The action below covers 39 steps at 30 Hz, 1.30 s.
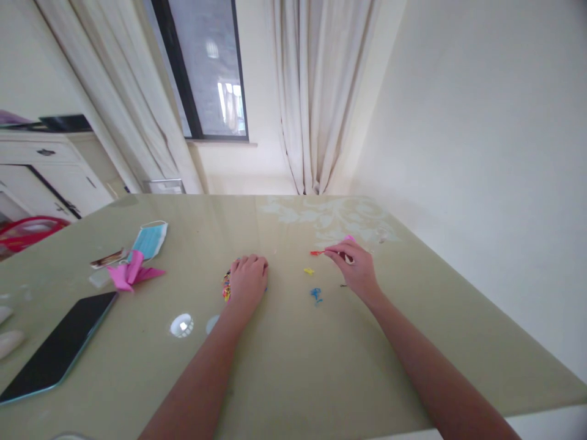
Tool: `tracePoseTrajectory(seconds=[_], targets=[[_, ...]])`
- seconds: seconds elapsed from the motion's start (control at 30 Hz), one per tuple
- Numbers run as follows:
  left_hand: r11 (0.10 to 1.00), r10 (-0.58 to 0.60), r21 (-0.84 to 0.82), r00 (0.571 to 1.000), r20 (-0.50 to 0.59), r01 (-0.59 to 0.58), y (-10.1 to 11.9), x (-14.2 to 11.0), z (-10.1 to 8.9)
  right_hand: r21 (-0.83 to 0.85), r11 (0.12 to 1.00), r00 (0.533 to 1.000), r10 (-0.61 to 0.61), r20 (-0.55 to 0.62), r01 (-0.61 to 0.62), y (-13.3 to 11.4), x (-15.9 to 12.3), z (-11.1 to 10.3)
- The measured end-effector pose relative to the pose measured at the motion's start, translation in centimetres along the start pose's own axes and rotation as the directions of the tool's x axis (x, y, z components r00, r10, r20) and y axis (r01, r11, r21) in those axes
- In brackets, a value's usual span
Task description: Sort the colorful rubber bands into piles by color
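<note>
My left hand [249,278] rests over a pile of small coloured loops that look like rubber bands [226,286], mostly covering it with curled fingers. Yellow, red and black ones stick out at its left side. To the right, my right hand [355,266] pinches thumb and forefinger at the end of a red rubber band cluster [316,252]. Below that cluster are a yellow rubber band group [309,271] and a blue rubber band group [316,296]. Something pink [350,238] shows just behind my right hand, and a small dark loop [343,285] lies beside its wrist.
On the left of the glossy table [293,379] are a dark-screened tablet [59,345], a pink folded paper crane [132,272] and a blue face mask [150,240]. A white wall [499,153] borders the right side; curtains [316,91] hang beyond the far edge.
</note>
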<state>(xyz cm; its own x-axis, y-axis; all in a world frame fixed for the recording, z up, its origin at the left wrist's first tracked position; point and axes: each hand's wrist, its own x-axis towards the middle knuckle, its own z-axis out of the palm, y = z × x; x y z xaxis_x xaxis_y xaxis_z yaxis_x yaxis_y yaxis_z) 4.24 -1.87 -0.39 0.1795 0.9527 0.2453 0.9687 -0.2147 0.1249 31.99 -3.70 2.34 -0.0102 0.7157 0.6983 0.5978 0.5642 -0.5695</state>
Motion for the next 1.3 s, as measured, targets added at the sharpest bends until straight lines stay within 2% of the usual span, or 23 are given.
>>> tracePoseTrajectory(seconds=[0.1, 0.23, 0.3, 0.37, 0.43, 0.5, 0.6, 0.67, 0.73, 0.87, 0.97, 1.2, 1.27, 1.3], targets=[[1.0, -0.018, -0.023, 0.999, -0.027, 0.018, 0.1, 0.1, 0.0, -0.163, 0.987, 0.991, 0.014, 0.133, 0.008, 1.3, 1.0, 1.3], [0.992, -0.05, -0.125, 0.992, -0.112, 0.036, 0.3, 0.2, -0.4, -0.36, 0.932, 0.932, 0.16, 0.325, -0.035, 3.1, 2.0, 3.2], [0.973, -0.086, -0.226, 0.985, -0.151, 0.05, 0.3, 0.4, -0.6, -0.395, 0.918, 0.915, 0.182, 0.361, -0.027, 3.7, 2.2, 3.7], [0.916, -0.136, -0.396, 0.976, -0.167, 0.06, 0.2, 0.7, -0.6, -0.409, 0.912, 0.912, 0.18, 0.369, -0.014, 4.0, 2.1, 3.7], [0.783, -0.183, -0.621, 0.971, -0.154, 0.049, 0.2, 1.1, -0.6, -0.435, 0.9, 0.915, 0.183, 0.36, -0.009, 4.0, 1.8, 3.2], [0.574, -0.209, -0.818, 0.972, -0.104, 0.036, 0.5, 1.3, -0.6, -0.444, 0.896, 0.924, 0.178, 0.339, -0.01, 3.5, 1.2, 2.6], [0.27, -0.188, -0.961, 0.982, 0.0, 0.051, 1.5, 1.1, -1.0, -0.321, 0.946, 0.947, 0.131, 0.293, -0.032, 1.8, -0.3, 1.9], [0.155, -0.135, -0.986, 0.99, 0.039, 0.06, 2.4, 0.6, -1.5, -0.17, 0.985, 0.967, 0.066, 0.245, -0.024, 0.3, -1.4, 1.8], [0.106, -0.068, -0.992, 0.996, 0.063, 0.07, 3.3, -0.1, -2.0, -0.061, 0.998, 0.983, -0.002, 0.183, 0.013, -1.2, -2.2, 1.9], [0.077, -0.006, -0.991, 0.994, 0.105, 0.105, 4.4, -1.0, -2.5, 0.076, 0.992, 0.986, -0.109, 0.13, 0.1, -3.2, -2.7, 1.9], [0.102, 0.013, -0.987, 0.992, 0.123, 0.122, 4.7, -1.3, -2.5, 0.113, 0.985, 0.982, -0.146, 0.119, 0.132, -3.9, -2.6, 1.8], [0.188, 0.073, -0.976, 0.99, 0.122, 0.106, 4.8, -1.5, -2.3, 0.126, 0.985, 0.984, -0.134, 0.121, 0.119, -4.5, -2.4, 1.1], [0.285, 0.062, -0.956, 0.994, 0.093, 0.072, 4.2, -1.4, -2.0, 0.154, 0.985, 0.992, -0.093, 0.087, 0.078, -4.5, -2.2, 0.9], [0.387, 0.041, -0.921, 0.997, 0.062, 0.042, 3.8, -1.3, -1.8, 0.168, 0.984, 0.996, -0.065, 0.062, 0.054, -4.4, -2.0, 0.7]])
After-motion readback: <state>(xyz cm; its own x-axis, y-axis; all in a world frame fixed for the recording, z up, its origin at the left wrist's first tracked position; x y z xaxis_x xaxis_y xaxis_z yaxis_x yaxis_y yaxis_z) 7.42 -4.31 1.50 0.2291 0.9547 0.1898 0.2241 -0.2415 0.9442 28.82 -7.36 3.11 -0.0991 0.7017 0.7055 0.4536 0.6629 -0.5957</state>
